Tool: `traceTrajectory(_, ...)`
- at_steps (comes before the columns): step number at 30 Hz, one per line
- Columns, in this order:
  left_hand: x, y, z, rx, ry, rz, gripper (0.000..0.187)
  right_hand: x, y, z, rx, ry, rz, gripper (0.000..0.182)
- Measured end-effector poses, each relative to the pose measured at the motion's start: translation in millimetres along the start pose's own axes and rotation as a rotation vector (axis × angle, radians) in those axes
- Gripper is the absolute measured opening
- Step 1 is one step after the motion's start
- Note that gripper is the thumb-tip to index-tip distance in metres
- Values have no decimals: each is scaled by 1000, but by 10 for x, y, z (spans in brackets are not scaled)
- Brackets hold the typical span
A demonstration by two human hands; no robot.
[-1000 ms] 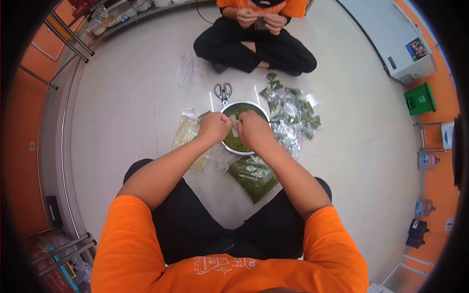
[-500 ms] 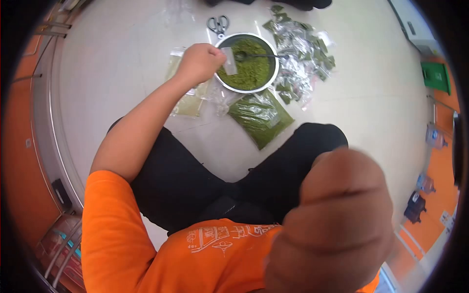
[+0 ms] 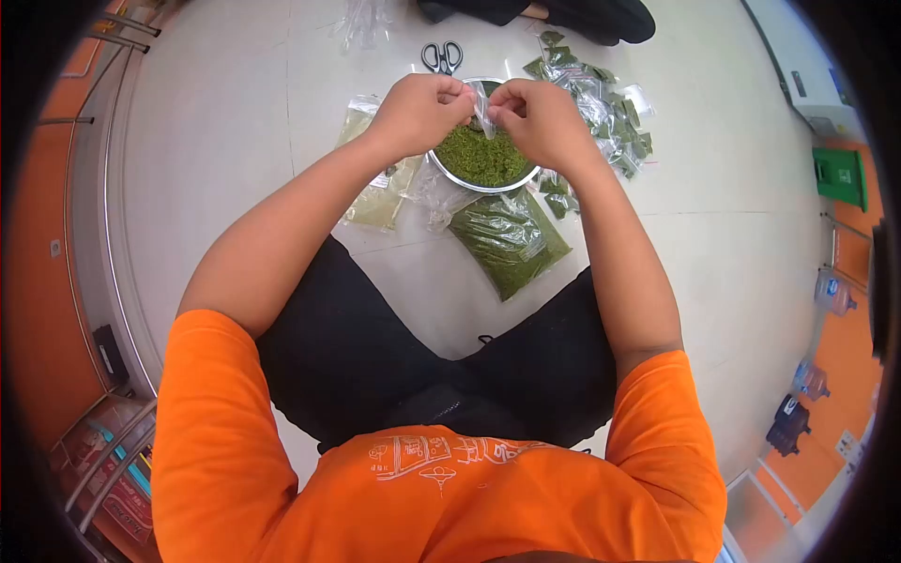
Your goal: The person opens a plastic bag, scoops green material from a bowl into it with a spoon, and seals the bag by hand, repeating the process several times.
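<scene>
Over a round metal bowl (image 3: 449, 182) of green crumbly material (image 3: 483, 158), both hands hold a small clear plastic bag (image 3: 483, 108). My left hand (image 3: 427, 113) pinches its left side and my right hand (image 3: 537, 117) pinches its right side. The bag looks empty. Below the bowl lies a large clear bag packed with green material (image 3: 509, 246). Many small filled packets (image 3: 610, 117) are piled right of the bowl. Pale plastic bags (image 3: 380, 202) lie to its left. The spoon seen earlier is hidden behind my hands.
Black-handled scissors (image 3: 442, 58) lie on the floor (image 3: 225, 159) beyond the bowl. More clear plastic (image 3: 363, 23) is at the top. Part of another person in dark clothing (image 3: 591, 19) shows at the top edge. A green bin (image 3: 840, 176) and water jugs (image 3: 788, 422) stand at the right.
My right hand has moved from close to the camera out to the bowl and now grips the small bag's right side. My left hand still holds the bag, now farther right.
</scene>
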State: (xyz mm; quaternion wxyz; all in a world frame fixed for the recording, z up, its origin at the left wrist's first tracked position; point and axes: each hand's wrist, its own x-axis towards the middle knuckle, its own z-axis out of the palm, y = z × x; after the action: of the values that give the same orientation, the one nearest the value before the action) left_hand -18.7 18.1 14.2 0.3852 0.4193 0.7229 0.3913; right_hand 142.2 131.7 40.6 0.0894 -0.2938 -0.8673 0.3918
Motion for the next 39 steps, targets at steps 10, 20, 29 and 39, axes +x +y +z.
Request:
traceTrajectory(10,-32,140,4,224,90,3,31,61,-70,231,-151,281,-112,17)
traceTrajectory(20,30,-54,50,-87,93,63,34,54,-98,214,-89,273,-152,16)
traceTrajectory(29,-15,-9,125,101,229,106,34,41,-87,341,-127,324,-153,23)
traceTrajectory(39,-16,-45,195,67,354,-10,36,70,-121,280,-38,308,-128,17)
